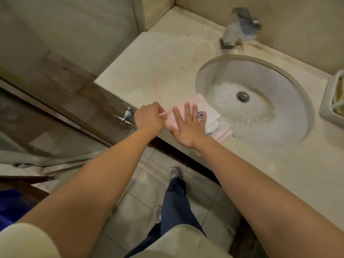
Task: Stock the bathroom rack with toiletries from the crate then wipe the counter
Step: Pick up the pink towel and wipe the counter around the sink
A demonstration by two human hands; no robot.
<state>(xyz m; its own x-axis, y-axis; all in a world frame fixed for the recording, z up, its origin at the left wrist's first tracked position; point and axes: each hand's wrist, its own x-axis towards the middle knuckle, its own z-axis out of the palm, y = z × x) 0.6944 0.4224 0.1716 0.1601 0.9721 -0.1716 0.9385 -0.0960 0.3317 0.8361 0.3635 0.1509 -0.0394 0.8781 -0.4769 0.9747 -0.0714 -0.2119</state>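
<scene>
Here, pink cloth [214, 118], purple monogram [200, 114], right hand [188, 127] pressing.

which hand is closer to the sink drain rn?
Right. The right hand lies flat on the cloth beside the basin. The left hand pinches the cloth's left edge, farther from the drain.

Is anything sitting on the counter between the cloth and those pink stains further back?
Nothing visible. The left hand pinches the cloth, the right hand presses flat on it; the counter from there to the pink stains is bare. The sink lies off to the right.
</scene>
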